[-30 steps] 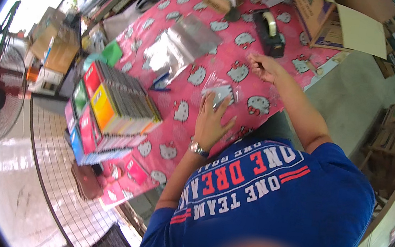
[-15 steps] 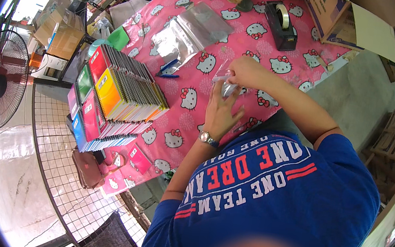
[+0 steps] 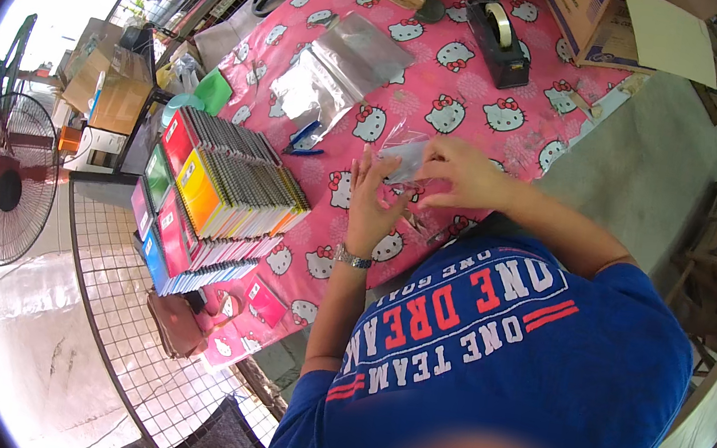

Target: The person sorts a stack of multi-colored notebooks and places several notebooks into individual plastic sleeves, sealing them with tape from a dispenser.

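Note:
A small clear plastic bag (image 3: 404,156) lies on the pink cartoon-print tablecloth, between my hands. Along its left side my left hand (image 3: 372,201) has its fingers stretched out and apart, fingertips near the plastic; a metal watch circles that wrist. On the other side, my right hand (image 3: 470,177) is curved over the bag's right edge, with a gap between thumb and fingers. Glare on the plastic hides its exact outline. Left of my hands stand stacks of spiral notebooks (image 3: 223,194) in several colours. Blue-handled pliers or cutters (image 3: 304,139) lie beside them.
Flat clear plastic sleeves (image 3: 342,65) are spread farther back. A black tape dispenser (image 3: 499,44) stands near the far edge, beside an open cardboard box (image 3: 610,31). A pink booklet (image 3: 265,302) and a brown pouch (image 3: 176,325) are at the left corner. A fan (image 3: 7,181) stands beyond.
My hands have moved apart and a little nearer to me. The right hand has come off its pinch by the left fingers, and the plastic now lies flatter between them. The view has shifted slightly.

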{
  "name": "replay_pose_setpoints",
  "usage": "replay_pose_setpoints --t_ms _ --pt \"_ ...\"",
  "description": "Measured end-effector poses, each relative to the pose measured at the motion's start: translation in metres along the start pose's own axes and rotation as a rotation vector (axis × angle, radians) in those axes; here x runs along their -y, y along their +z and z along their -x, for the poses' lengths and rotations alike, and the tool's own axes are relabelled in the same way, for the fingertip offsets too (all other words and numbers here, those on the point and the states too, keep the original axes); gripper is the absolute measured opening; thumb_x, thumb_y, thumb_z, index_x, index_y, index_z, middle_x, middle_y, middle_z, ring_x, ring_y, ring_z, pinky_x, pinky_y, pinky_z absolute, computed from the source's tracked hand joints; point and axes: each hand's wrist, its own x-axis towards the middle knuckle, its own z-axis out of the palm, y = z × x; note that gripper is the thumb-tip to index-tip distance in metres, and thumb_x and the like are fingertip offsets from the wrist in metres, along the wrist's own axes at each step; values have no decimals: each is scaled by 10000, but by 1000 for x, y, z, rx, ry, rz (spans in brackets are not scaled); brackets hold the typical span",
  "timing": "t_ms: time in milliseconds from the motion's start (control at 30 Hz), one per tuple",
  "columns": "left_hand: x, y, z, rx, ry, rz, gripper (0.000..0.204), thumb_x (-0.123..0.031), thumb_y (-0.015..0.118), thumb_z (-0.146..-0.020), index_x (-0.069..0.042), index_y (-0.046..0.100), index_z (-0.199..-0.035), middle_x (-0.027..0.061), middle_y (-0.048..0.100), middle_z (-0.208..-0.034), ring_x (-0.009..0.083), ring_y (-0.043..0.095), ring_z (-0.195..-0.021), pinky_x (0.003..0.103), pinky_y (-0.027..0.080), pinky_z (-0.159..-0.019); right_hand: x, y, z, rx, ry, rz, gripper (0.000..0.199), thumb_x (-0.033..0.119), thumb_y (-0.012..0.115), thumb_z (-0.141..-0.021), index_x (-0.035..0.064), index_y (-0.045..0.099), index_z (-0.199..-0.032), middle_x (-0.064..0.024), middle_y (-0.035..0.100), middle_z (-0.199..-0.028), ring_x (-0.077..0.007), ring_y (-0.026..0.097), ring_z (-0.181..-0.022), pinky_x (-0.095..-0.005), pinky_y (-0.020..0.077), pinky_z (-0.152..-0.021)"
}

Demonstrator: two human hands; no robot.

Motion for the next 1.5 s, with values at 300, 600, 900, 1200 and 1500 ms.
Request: replay_pose_setpoints --t_ms 300,600,900,1200,1500 --pt "0 -1 -21 73 80 174 288 -74 691 -787 -83 668 -1074 54 670 -1095 276 404 -1322 420 318 -1068 -43 17 -39 -330 646 -282 314 188 733 -772 54 603 -1024 -53 612 -799 -154 596 -762 -287 466 -702" --pt "46 0 -60 331 -617 724 267 -80 669 -833 31 648 -1076 85 665 -1056 141 594 -975 278 452 -856 -31 12 -56 -228 336 -459 456 192 702 -834 42 502 -1214 -52 668 -863 -115 620 -811 -267 470 -748" --pt "7 -29 -50 365 -355 411 289 -109 690 -812 2 664 -1078 87 683 -1025 173 622 -972 307 455 -909 -25 -3 -16 100 228 -357 697 259 709 -802 112 365 -1390 -108 650 -1024 -261 626 -940 -362 480 -845" --pt "25 -2 -22 95 64 25 284 -60 766 -678 -33 711 -956 89 649 -1110 276 527 -1209 418 360 -1063 -18 25 -11 -17 160 -145 734 148 706 -767 76 346 -1403 -72 628 -892 -258 576 -912 -395 447 -875" --pt "25 -2 -44 5 -143 148 152 -84 765 -697 -35 739 -839 105 610 -1134 234 573 -1039 350 418 -964 -16 31 -29 -140 423 -43 664 77 663 -769 54 382 -1371 -84 623 -864 -266 580 -853 -389 439 -870"
